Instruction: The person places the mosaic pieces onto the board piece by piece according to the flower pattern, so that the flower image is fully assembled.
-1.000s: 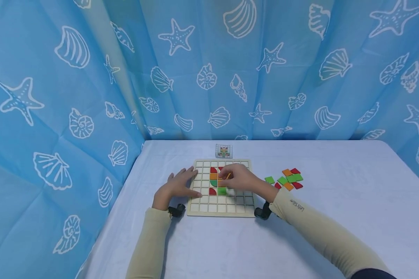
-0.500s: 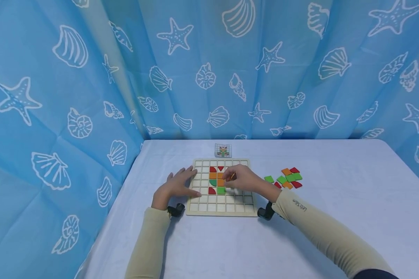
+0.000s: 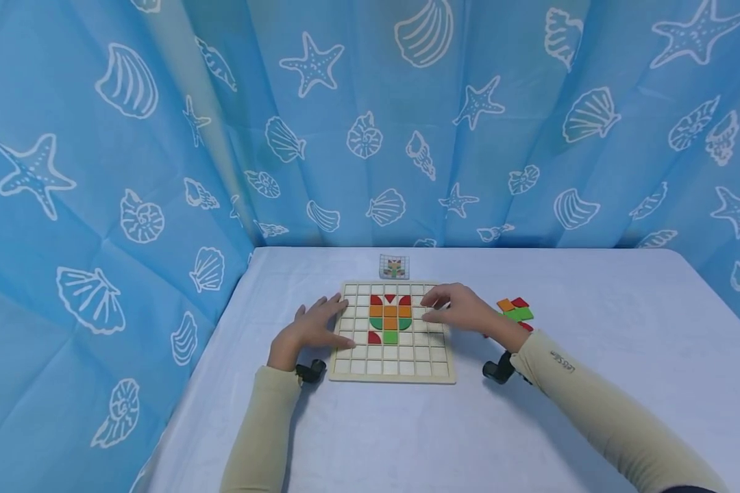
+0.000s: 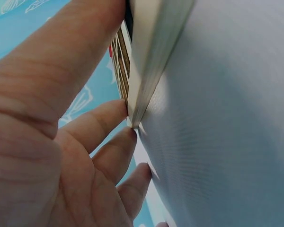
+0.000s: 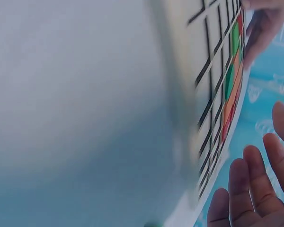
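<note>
A square wooden grid board (image 3: 392,377) lies on the table, with red, orange and green tiles set in its middle cells. My left hand (image 3: 311,326) rests on the board's left edge, fingers spread and thumb over the frame. In the left wrist view its fingertips (image 4: 128,135) touch the board's corner. Over the board's right side is my right hand (image 3: 465,308), fingers loosely bent and apart, with nothing between them. The right wrist view shows the right hand's fingers (image 5: 260,179) relaxed beside the board. An orange tile (image 3: 391,323) sits at the pattern's centre, above a green square tile (image 3: 391,337).
A small pattern card (image 3: 395,267) lies behind the board. Loose red, orange and green tiles (image 3: 519,314) are piled to the right, partly hidden by the right hand. A blue curtain (image 3: 370,123) with white shell prints hangs behind the white table (image 3: 370,438).
My right hand has drawn back to the right from the pattern, uncovering a red, an orange and a green tile in its right column. The left hand has stayed in place.
</note>
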{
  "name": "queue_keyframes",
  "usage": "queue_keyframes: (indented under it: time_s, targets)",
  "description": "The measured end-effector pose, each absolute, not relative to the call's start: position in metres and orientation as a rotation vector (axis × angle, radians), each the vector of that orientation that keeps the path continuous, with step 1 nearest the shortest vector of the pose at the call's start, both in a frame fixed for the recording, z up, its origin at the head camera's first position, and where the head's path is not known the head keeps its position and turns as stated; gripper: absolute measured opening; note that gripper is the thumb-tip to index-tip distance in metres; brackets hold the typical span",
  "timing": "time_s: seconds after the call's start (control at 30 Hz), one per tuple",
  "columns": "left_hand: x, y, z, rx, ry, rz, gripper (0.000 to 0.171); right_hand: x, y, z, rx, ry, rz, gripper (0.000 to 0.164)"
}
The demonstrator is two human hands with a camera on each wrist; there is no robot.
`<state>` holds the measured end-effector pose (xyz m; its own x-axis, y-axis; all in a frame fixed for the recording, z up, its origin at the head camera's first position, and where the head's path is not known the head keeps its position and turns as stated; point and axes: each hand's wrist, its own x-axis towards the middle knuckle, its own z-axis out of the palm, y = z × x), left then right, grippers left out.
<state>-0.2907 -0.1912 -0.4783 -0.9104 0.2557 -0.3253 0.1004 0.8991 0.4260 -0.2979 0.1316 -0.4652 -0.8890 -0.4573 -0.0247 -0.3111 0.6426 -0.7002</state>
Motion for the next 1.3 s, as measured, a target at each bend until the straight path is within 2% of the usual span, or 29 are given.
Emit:
queue_keyframes:
  time_s: [0.5, 0.73, 1.3]
  targets:
    - [-0.289, -0.192, -0.478, 0.25, 2.685, 0.557, 0.1, -0.291, 0.201, -0.481, -0.385, 2.753, -0.993, 0.031]
    - [-0.289, -0.193, -0.481, 0.259, 2.681, 0.578, 0.1, -0.291, 0.204, -0.489, -0.413, 2.786, -0.934, 0.032]
    - [-0.29, -0.192, -0.48, 0.266, 2.692, 0.578, 0.101, -0.299, 0.201, -0.483, -0.301, 2.787, -0.755, 0.033]
